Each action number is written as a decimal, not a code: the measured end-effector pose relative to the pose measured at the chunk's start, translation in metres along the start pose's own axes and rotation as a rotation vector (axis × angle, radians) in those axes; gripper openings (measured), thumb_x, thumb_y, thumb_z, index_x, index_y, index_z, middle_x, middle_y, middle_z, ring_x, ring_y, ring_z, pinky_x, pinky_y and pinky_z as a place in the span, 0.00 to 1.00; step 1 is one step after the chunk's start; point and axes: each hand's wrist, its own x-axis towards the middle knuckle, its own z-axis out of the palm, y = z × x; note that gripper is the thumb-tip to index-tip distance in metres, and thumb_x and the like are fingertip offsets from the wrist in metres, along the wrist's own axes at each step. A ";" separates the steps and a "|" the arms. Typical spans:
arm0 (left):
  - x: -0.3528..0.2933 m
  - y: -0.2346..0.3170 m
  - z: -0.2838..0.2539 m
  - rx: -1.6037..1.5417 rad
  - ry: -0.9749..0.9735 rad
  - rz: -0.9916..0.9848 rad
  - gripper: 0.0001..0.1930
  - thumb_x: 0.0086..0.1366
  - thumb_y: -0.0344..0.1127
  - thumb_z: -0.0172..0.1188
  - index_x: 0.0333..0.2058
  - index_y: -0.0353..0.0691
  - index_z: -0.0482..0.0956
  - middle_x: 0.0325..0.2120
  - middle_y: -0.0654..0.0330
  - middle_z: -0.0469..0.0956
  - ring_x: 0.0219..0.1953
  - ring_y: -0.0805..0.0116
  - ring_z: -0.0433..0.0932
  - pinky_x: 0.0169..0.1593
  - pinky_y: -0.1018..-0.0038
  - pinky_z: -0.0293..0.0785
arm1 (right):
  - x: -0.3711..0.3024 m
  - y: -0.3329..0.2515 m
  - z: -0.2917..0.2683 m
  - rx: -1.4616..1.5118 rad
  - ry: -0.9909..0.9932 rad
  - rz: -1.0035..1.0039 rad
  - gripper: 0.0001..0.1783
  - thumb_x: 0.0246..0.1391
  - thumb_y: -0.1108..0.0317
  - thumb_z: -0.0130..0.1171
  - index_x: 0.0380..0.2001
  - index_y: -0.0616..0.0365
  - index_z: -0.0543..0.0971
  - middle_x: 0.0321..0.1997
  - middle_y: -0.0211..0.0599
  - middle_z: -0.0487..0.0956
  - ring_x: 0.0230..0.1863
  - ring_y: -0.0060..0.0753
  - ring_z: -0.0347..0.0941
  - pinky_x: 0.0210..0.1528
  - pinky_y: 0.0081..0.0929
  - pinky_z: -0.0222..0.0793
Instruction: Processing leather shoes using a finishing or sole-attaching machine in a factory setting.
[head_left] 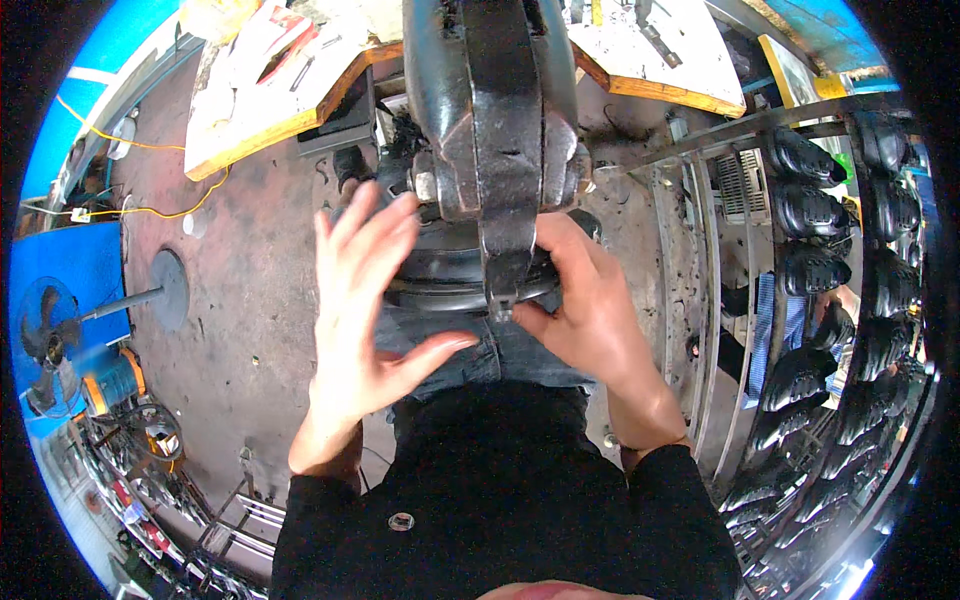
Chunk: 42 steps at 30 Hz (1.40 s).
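Note:
A heavy black machine head [508, 130] stands in front of me, with a narrow arm coming down toward my lap. Under its lower end lies a glossy, curved black piece [435, 275], which looks like a shoe; the machine covers part of it. My right hand [590, 300] is closed round the right end of this piece, thumb below and fingers partly hidden behind the machine's nose. My left hand [362, 300] is raised to the left of the machine, fingers spread and thumb out, holding nothing.
White-topped worktables [290, 90] with tools and scraps stand ahead, on both sides of the machine. Racks of black shoes [812, 212] line the right. At left are a fan [52, 335], a round metal base [172, 290] and a yellow cable [150, 212].

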 end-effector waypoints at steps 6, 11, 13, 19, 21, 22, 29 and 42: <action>0.018 -0.003 0.017 -0.245 -0.188 -0.120 0.33 0.48 0.36 0.77 0.54 0.38 0.77 0.49 0.53 0.80 0.55 0.51 0.78 0.65 0.52 0.65 | 0.003 -0.010 0.004 -0.106 -0.043 -0.026 0.37 0.38 0.72 0.75 0.55 0.56 0.71 0.50 0.45 0.78 0.51 0.53 0.77 0.52 0.42 0.76; 0.032 0.001 0.034 -0.396 -0.172 -0.093 0.33 0.44 0.35 0.80 0.52 0.40 0.80 0.47 0.56 0.83 0.50 0.55 0.82 0.55 0.64 0.76 | -0.025 0.011 0.002 -0.050 0.032 0.031 0.38 0.37 0.70 0.77 0.54 0.56 0.72 0.51 0.44 0.79 0.52 0.52 0.77 0.54 0.41 0.75; 0.041 0.011 0.031 -0.305 -0.235 -0.056 0.35 0.43 0.39 0.81 0.52 0.41 0.80 0.49 0.56 0.83 0.50 0.57 0.83 0.56 0.64 0.76 | -0.036 0.017 0.001 0.052 0.124 0.085 0.37 0.37 0.71 0.77 0.54 0.56 0.73 0.53 0.44 0.79 0.54 0.51 0.77 0.56 0.39 0.74; 0.045 0.006 0.028 -0.338 -0.278 -0.098 0.36 0.42 0.47 0.81 0.49 0.35 0.80 0.49 0.51 0.82 0.57 0.50 0.78 0.66 0.50 0.64 | -0.029 0.017 0.000 0.087 0.188 0.019 0.37 0.37 0.72 0.77 0.53 0.56 0.73 0.54 0.45 0.78 0.55 0.52 0.76 0.56 0.40 0.74; 0.047 0.005 0.029 -0.328 -0.264 -0.100 0.35 0.42 0.48 0.80 0.47 0.34 0.81 0.49 0.50 0.82 0.55 0.49 0.79 0.66 0.49 0.65 | -0.026 0.017 -0.001 0.056 0.176 0.013 0.37 0.37 0.72 0.77 0.53 0.56 0.73 0.53 0.44 0.78 0.54 0.52 0.76 0.56 0.40 0.75; 0.045 0.005 0.029 -0.326 -0.266 -0.100 0.35 0.42 0.48 0.80 0.47 0.34 0.81 0.49 0.50 0.82 0.55 0.49 0.79 0.66 0.49 0.65 | -0.025 0.017 -0.002 0.030 0.157 0.003 0.36 0.37 0.71 0.77 0.53 0.56 0.73 0.53 0.44 0.78 0.54 0.51 0.77 0.55 0.40 0.75; 0.028 -0.011 0.028 -0.499 -0.230 -0.174 0.34 0.46 0.48 0.79 0.48 0.33 0.79 0.49 0.46 0.81 0.55 0.49 0.79 0.67 0.43 0.62 | -0.016 0.007 0.002 -0.006 0.132 0.016 0.35 0.37 0.66 0.78 0.52 0.56 0.74 0.49 0.42 0.79 0.51 0.49 0.78 0.51 0.39 0.77; -0.004 -0.028 0.067 -1.059 -0.069 -0.337 0.29 0.47 0.33 0.77 0.48 0.31 0.79 0.50 0.45 0.81 0.56 0.53 0.77 0.65 0.53 0.66 | -0.088 0.140 0.063 0.470 0.103 0.239 0.67 0.33 0.71 0.82 0.74 0.55 0.50 0.77 0.44 0.53 0.76 0.44 0.53 0.76 0.40 0.48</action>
